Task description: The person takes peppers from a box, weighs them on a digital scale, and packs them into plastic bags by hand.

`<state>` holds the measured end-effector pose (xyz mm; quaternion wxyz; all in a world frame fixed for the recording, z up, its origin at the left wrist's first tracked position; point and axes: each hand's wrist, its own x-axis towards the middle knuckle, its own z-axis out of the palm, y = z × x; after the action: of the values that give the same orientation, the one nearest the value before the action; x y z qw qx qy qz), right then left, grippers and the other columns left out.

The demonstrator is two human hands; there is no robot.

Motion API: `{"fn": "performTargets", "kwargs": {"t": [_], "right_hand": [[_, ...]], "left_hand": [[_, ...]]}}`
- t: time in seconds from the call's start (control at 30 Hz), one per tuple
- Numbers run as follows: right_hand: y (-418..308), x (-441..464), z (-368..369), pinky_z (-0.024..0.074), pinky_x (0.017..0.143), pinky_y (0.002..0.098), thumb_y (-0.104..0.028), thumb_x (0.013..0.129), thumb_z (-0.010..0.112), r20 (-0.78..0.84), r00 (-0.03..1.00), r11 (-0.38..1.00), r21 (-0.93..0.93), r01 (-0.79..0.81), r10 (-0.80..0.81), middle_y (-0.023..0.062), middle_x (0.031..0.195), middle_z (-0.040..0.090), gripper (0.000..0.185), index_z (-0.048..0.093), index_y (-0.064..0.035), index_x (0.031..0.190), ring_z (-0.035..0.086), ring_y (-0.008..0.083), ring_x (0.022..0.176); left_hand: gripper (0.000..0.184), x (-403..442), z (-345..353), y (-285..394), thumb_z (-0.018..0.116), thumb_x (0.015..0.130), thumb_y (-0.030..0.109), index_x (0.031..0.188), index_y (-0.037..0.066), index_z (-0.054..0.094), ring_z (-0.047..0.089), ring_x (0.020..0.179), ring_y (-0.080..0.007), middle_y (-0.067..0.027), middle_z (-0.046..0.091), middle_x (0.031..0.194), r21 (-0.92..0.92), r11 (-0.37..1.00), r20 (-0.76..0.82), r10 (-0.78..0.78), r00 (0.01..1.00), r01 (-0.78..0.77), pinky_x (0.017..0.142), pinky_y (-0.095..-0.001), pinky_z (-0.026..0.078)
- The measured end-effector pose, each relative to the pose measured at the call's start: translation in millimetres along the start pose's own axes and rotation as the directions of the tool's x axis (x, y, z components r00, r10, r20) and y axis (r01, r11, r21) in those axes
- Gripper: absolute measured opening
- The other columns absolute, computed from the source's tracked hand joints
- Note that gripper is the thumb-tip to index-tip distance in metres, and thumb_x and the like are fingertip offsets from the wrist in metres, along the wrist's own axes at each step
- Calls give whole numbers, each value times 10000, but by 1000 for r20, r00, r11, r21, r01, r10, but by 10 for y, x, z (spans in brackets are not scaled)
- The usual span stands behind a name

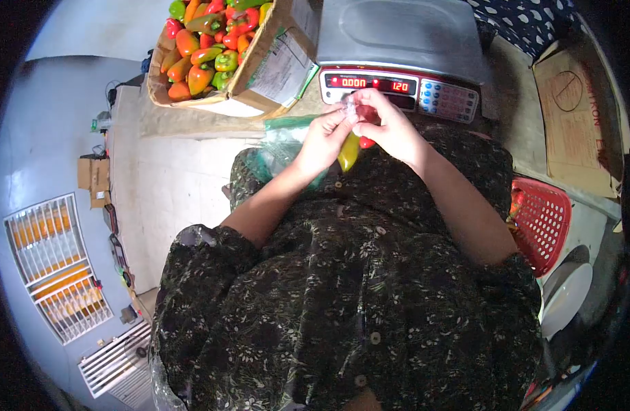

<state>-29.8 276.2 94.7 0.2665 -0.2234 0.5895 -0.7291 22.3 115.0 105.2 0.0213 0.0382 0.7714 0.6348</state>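
Note:
In front of my chest, both hands meet at the gathered top of a clear plastic bag [350, 104]. My left hand [320, 142] pinches it from the left with thumb and fingers. My right hand [390, 130] closes on it from the other side, fingertips touching the left ones. Just below the hands hang a yellow-green pepper [348, 154] and a bit of a red pepper [366, 142]; whether the thin plastic surrounds them is hard to see. Translucent green plastic [281, 147] lies over my lap beside the left wrist.
A digital scale [400, 41] with lit red digits stands straight ahead. Left of it is an open cardboard box [277, 65] of red, orange and green peppers. On my right are a red perforated basket [548, 222], a white bowl [568, 298] and a flattened carton [575, 116].

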Motion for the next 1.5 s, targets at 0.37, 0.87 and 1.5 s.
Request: {"fn": "performTargets", "kwargs": {"t": [0.37, 0.87, 1.5], "right_hand": [[-385, -78, 102, 451, 715, 262, -149, 889, 567, 232, 971, 992, -102, 79, -53, 50, 866, 570, 122, 616, -38, 886, 552, 117, 749], [-296, -123, 213, 420, 744, 318, -105, 853, 444, 229, 956, 980, -40, 196, -182, 37, 756, 561, 148, 533, -45, 751, 554, 163, 777], [-218, -124, 207, 351, 862, 399, -149, 814, 521, 297, 882, 726, -502, 470, -366, 62, 884, 558, 109, 598, -77, 787, 529, 231, 942]], "left_hand": [[280, -108, -123, 819, 457, 957, 211, 773, 28, 562, 432, 839, -116, -19, 469, 811, 171, 975, -139, 167, 976, -143, 797, -243, 329], [311, -245, -9, 885, 438, 960, 258, 754, 32, 496, 467, 813, -142, -53, 483, 823, -335, 940, 28, -54, 998, 60, 757, -274, 362], [337, -289, -10, 1094, 404, 978, 269, 735, 43, 462, 459, 707, -131, -32, 439, 750, -523, 852, -24, -23, 999, 7, 645, -261, 410]]}}
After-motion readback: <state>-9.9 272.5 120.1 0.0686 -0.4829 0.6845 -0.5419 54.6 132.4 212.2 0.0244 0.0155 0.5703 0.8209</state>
